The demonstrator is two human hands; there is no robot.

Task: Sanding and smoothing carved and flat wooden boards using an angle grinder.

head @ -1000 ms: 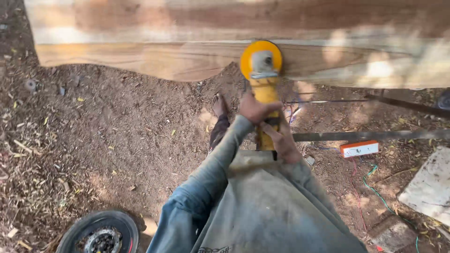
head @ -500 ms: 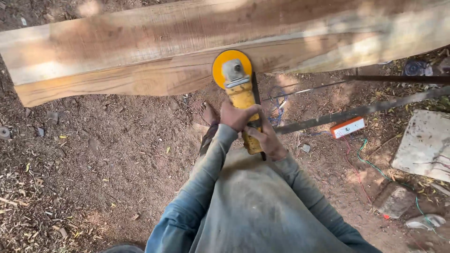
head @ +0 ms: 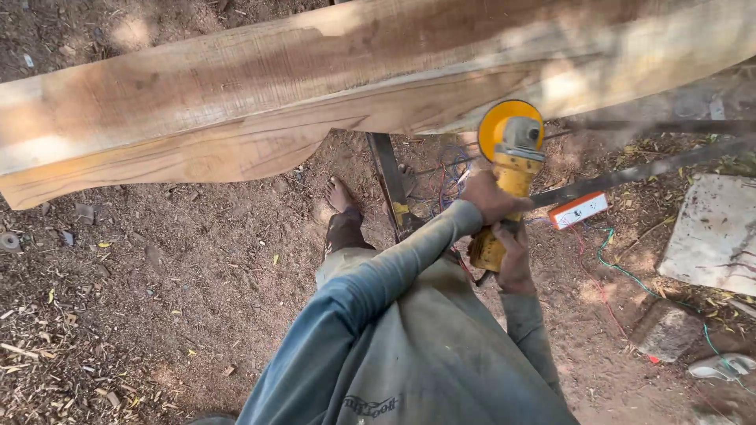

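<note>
Both hands grip the yellow grinder: the left hand is wrapped around its body and the right hand around its rear end. Its long axis points to twelve o'clock. The disc meets the lower edge of the plank, nearer the left hand.

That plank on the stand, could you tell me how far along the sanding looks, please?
The plank already has its wavy lower edge cut, and its broad face looks mostly smooth. In hand: the left hand and right hand grip the yellow grinder, its disc at the plank's lower edge. Pencil curves near the left end suggest shaping there remains.
</note>
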